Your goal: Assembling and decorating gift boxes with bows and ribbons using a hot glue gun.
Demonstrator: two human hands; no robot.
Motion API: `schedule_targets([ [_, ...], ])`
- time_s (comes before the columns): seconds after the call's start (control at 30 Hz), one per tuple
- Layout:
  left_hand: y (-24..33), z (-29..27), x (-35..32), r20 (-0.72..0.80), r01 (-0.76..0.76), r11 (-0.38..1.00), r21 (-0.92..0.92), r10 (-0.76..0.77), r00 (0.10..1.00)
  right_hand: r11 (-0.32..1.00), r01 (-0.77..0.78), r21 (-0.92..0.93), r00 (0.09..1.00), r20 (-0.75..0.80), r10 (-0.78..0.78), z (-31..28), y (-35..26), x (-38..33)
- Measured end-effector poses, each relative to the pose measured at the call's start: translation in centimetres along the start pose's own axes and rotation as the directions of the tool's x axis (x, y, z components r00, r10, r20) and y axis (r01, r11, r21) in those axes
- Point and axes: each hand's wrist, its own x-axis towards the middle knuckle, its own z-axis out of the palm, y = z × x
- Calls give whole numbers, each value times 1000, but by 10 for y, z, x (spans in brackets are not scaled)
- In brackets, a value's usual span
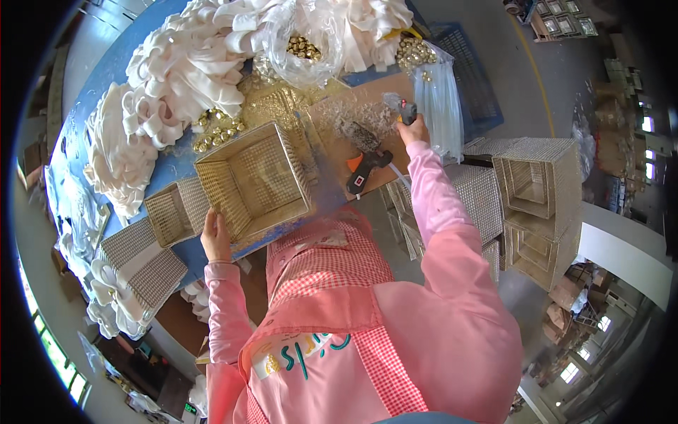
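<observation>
A large square woven basket (244, 219) with a pale inside tilts on the near edge of the blue table, its opening facing up. My left hand (216, 237) grips its lower left corner, fingers against the wall. A smaller woven basket (173, 212) stands just left of it. Off to the right, my right hand (414, 132) is closed around a dark grey glue gun (401, 108), held over a cardboard sheet (332, 116) strewn with glue strands. A second glue gun (367, 169), black with an orange part, lies on the cardboard nearer me.
White fabric bows (176, 78) are heaped along the table's far left. Gold bells (217, 131) lie beside them, more in a clear plastic bag (304, 46). Pale glue sticks (436, 106) lie at the right edge. Stacked woven baskets (533, 177) and a blue crate (470, 71) stand to the right.
</observation>
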Motion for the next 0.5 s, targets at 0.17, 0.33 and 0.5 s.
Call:
schedule_targets([
  [0.17, -22, -17, -10, -29, -6, 970, -242, -1, 1000, 787, 73, 613, 930, 244, -276, -15, -8, -52],
  [0.33, -43, 24, -14, -11, -16, 856, -516, 12, 1000, 796, -101, 596, 729, 589, -349, -139, -50, -159],
  [0.5, -18, 43, -11, -85, -67, 857, -511, 28, 996, 864, -103, 493, 506, 774, -381, -151, -89, -226],
])
